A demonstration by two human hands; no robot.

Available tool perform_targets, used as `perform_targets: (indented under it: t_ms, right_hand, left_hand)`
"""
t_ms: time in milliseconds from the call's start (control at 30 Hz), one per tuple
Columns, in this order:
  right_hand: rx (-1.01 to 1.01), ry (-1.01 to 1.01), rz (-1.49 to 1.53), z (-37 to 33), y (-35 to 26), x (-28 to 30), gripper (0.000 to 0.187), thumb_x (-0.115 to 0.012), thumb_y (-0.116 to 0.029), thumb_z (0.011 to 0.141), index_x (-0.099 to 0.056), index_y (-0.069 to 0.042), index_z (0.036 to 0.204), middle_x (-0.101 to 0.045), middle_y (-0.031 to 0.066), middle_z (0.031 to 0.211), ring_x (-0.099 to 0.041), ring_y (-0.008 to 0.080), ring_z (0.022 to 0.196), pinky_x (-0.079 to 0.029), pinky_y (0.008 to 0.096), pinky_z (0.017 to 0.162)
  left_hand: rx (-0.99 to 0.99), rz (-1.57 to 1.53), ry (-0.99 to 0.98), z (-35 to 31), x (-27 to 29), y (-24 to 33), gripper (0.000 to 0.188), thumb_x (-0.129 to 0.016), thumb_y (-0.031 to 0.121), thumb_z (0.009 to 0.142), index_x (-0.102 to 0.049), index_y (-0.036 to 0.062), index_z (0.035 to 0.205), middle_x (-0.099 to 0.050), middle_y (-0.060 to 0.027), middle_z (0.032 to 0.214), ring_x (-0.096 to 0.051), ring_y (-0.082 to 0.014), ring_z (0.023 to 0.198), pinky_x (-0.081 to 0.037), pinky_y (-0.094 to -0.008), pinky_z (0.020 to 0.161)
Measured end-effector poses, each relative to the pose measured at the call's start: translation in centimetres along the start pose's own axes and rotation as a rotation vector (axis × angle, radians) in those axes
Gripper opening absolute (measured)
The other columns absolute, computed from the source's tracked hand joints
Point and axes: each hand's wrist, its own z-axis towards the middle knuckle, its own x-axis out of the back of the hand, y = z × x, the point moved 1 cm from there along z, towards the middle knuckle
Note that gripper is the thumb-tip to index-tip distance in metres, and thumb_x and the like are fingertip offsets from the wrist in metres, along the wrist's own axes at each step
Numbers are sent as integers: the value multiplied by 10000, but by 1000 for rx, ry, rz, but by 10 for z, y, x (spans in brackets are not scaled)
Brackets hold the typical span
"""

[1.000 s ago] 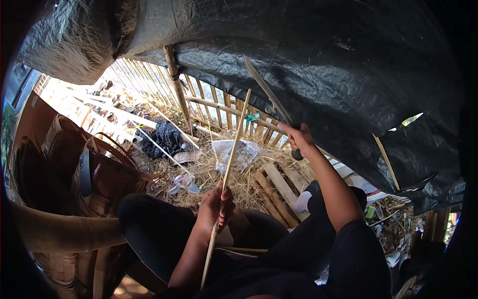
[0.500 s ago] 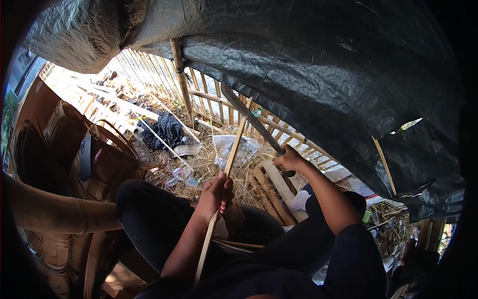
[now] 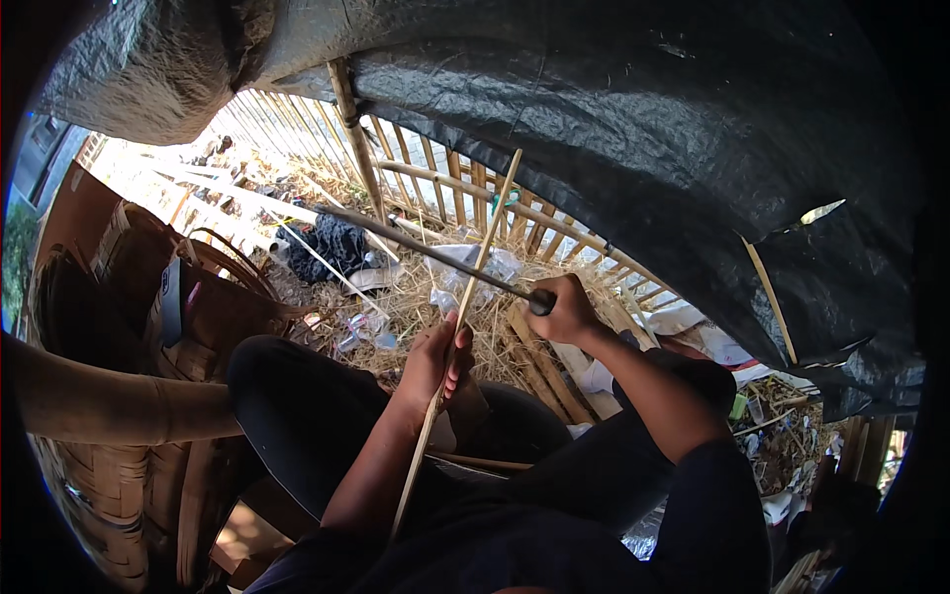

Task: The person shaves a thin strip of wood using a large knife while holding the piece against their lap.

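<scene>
My left hand (image 3: pixel 427 364) is closed around a long, thin bamboo strip (image 3: pixel 501 201), which slants from my lap up toward the bamboo fence. In my right hand (image 3: pixel 566 313) is the dark handle of a machete (image 3: pixel 401 240). Its long blade lies across the strip, above my left hand, with the tip toward the upper left. Whether the edge touches the strip or only crosses it in view, I cannot tell. Both hands are over my bent legs in dark trousers.
A dark tarp (image 3: pixel 633 129) hangs low ahead and to the right. Beyond stands a bamboo fence (image 3: pixel 445 190). Woven baskets (image 3: pixel 213 322) and a thick bamboo pole (image 3: pixel 129 401) are at my left. Straw (image 3: pixel 500 346), plastic scraps and a black bag (image 3: pixel 322 249) litter the ground.
The machete's blade has swung left and down, from pointing up near the strip's top to lying across it lower. My right hand has risen slightly. The strip has turned a little, showing a narrower side.
</scene>
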Motion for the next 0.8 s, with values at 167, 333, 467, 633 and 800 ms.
perform_targets:
  t_ms: [167, 333, 467, 633, 800]
  right_hand:
    - [56, -65, 295, -7, -11, -29, 151, -681, -135, 729, -639, -7, 799, -586, 51, 599, -593, 128, 616, -450, 284, 571]
    - [-40, -153, 527, 0, -26, -22, 245, -730, -212, 778, -579, -32, 710, -536, -32, 562, -493, 56, 486, -392, 275, 481]
    - [-111, -2, 402, 13, -40, -29, 324, -732, -229, 796, -547, -55, 594, -476, -41, 484, -466, 66, 454, -349, 268, 430]
    - [-415, 136, 559, 39, -28, -30, 306, -703, -156, 801, -513, -84, 572, -459, -23, 475, -418, 89, 367, -299, 283, 361]
    - [-563, 82, 854, 65, -25, -9, 257, -689, -136, 774, -540, -41, 588, -473, 1, 479, -407, 106, 345, -298, 291, 349]
  left_hand:
    - [-56, 418, 33, 8, 0, -15, 476, -377, 420, 1031, -520, 70, 741, -462, -17, 479, -418, -97, 357, -333, -228, 351]
    - [-128, 574, 116, 11, 3, -22, 497, -387, 426, 1031, -536, 53, 738, -463, -11, 490, -420, -102, 365, -328, -251, 358]
    - [-156, 656, 103, 0, -1, -10, 510, -388, 436, 1029, -551, 40, 751, -503, -21, 515, -471, -108, 398, -381, -251, 408]
    - [125, 473, 32, -17, -7, 2, 457, -362, 420, 1034, -547, 56, 830, -531, -31, 555, -508, -114, 401, -414, -229, 381]
    - [33, 430, 7, -19, -9, -2, 410, -374, 418, 1034, -532, 65, 897, -516, -23, 557, -489, -106, 391, -390, -221, 357]
